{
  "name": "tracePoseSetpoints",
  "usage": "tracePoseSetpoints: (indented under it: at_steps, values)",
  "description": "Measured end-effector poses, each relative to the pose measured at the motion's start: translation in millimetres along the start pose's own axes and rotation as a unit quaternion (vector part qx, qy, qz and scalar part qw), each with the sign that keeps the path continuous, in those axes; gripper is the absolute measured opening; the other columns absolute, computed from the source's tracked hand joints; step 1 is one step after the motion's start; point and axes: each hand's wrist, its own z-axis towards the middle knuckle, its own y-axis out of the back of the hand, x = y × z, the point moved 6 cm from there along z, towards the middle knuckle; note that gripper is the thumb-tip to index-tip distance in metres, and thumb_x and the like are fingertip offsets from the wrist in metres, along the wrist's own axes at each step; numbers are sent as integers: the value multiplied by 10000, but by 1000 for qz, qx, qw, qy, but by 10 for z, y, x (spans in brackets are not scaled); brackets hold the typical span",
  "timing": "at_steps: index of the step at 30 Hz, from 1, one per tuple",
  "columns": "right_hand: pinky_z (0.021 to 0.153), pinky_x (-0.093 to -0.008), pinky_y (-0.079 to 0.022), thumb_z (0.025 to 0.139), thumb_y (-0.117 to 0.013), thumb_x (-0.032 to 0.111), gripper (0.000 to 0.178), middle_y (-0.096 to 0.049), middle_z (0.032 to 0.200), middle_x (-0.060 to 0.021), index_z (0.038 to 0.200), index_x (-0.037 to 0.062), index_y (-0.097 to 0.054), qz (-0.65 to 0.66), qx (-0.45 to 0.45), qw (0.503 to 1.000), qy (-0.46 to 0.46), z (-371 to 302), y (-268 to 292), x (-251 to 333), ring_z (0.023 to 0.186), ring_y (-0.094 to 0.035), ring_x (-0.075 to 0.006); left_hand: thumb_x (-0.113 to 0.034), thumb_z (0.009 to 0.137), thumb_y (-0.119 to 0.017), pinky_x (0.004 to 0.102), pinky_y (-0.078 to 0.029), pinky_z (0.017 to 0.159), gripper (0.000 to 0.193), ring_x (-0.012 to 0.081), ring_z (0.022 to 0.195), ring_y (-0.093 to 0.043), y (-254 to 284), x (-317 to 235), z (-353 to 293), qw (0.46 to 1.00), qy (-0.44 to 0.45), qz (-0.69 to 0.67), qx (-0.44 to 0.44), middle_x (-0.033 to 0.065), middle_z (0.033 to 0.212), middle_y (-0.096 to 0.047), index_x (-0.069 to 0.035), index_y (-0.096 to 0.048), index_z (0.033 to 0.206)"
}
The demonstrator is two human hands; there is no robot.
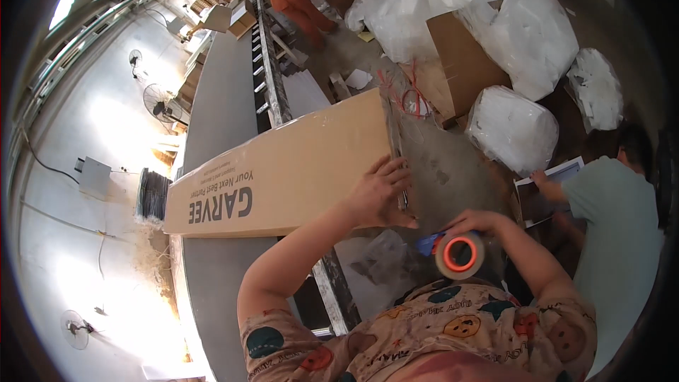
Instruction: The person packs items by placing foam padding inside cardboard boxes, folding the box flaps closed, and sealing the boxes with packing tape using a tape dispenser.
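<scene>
My left hand (385, 194), half-open, touches the overhanging box (304, 159); right hand (472, 223) grips tape gun (460, 274). Leaning hard could tip the box.

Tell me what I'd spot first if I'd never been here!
The big brown box grabs you first, lying across the grey belt, left hand at its end. Next comes the tape roll with its bright orange core, held in the right hand. At the top right, white bundles sit on the floor.
</scene>
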Motion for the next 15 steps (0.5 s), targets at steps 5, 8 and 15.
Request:
tracePoseSetpoints:
  at_steps: [5, 8, 15]
  values:
    - [880, -289, -464, 820, -693, 256, 407, -671, 1079, -92, 1124, -13, -659, -12, -52, 996, 66, 227, 1316, 191, 999, -606, -154, -537, 757, -641, 568, -198, 1103, 762, 319, 1396, -231, -235, 1225, 626, 972, 185, 145, -7, 140, 1410, -413, -62, -479, 1330]
    - [896, -291, -468, 829, -675, 258, 394, -673, 1079, -61, 1130, 3, -656, 87, -61, 984, 144, 784, 2106, 421, 1007, -602, -135, -439, 783, -651, 519, -295, 1065, 653, 321, 1339, -343, -238, 1909, 771, 941, 298, 152, -46, 137, 1361, -466, -75, -498, 1303]
    - [823, -247, -507, 859, -644, 382, 425, -665, 1035, -45, 1112, 41, -646, 140, 20, 984, 109, 1956, 2852, 2014, 918, -628, -102, -108, 841, -610, 391, -447, 868, 191, 323, 920, -619, 60, 1928, 704, 893, 383, -50, -232, 120, 979, -661, -26, -624, 1013]
